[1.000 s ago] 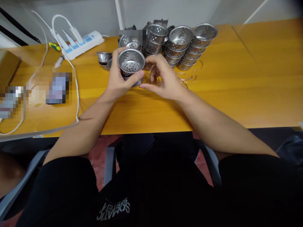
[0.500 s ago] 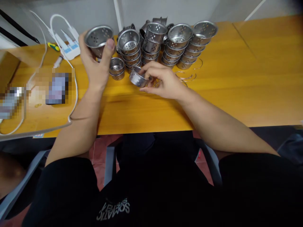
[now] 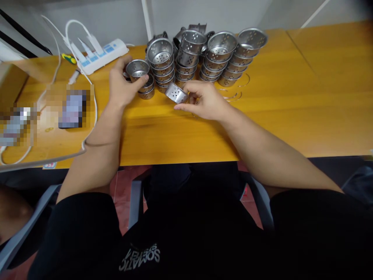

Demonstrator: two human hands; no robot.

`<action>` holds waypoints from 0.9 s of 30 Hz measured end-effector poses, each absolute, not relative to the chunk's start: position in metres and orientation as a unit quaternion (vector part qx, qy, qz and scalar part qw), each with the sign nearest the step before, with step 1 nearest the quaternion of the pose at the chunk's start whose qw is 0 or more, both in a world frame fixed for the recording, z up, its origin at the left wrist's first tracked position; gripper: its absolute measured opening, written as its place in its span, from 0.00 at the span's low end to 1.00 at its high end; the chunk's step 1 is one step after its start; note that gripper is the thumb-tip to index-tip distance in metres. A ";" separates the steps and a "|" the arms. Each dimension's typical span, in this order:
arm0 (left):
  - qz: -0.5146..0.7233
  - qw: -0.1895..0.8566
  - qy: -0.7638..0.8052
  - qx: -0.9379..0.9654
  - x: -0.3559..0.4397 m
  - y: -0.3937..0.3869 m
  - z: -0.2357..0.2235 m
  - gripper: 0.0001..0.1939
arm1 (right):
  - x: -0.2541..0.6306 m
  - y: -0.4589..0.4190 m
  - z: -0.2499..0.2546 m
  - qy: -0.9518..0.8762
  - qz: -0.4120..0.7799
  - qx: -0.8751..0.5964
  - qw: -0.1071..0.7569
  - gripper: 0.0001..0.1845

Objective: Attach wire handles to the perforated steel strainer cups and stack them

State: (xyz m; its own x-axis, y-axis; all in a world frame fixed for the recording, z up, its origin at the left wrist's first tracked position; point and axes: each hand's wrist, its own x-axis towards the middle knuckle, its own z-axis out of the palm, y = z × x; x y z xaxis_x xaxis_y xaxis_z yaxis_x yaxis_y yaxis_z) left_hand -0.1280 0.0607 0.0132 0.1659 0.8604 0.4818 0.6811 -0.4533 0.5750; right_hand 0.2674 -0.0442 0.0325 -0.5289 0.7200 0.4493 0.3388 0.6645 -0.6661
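Observation:
My left hand [image 3: 122, 87] grips a small perforated steel cup [image 3: 136, 69] that sits on top of a short stack of like cups [image 3: 147, 90] on the yellow table [image 3: 186, 128]. Thumb and fingers wrap its rim. My right hand [image 3: 204, 102] pinches another small perforated steel cup [image 3: 176, 93], tilted on its side just above the table. Behind both hands stand several taller stacks of larger perforated steel baskets [image 3: 204, 52].
Thin wire rings [image 3: 233, 93] lie on the table right of my right hand. A white power strip [image 3: 100, 54] with cables sits at the back left, beside a yellow-green tool [image 3: 68, 58]. Blurred items lie at the left edge.
My left hand has come down from the raised position and set its cup on the short stack. My right hand has tilted its cup over, staying in place.

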 end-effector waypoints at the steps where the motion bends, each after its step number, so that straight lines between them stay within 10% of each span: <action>1: 0.383 0.121 0.513 0.759 -0.128 0.061 0.013 0.79 | 0.267 -0.044 0.033 -0.835 0.260 -0.318 0.366 0.48; 17: 0.406 0.135 0.506 0.749 -0.111 0.034 0.031 0.71 | 0.268 -0.051 0.041 -0.840 0.264 -0.321 0.348 0.40; 27: 0.618 -0.165 0.296 0.710 -0.076 0.029 0.050 0.34 | 0.272 -0.053 0.047 -0.856 0.240 -0.324 0.324 0.39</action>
State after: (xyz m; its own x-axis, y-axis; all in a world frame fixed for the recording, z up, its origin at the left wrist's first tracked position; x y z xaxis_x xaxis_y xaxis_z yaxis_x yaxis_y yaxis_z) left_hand -0.0763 0.0289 0.0498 0.0615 0.2169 0.9743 0.6239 -0.7702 0.1320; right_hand 0.2723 -0.0531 0.0467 -0.5799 0.7103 0.3989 0.3995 0.6747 -0.6206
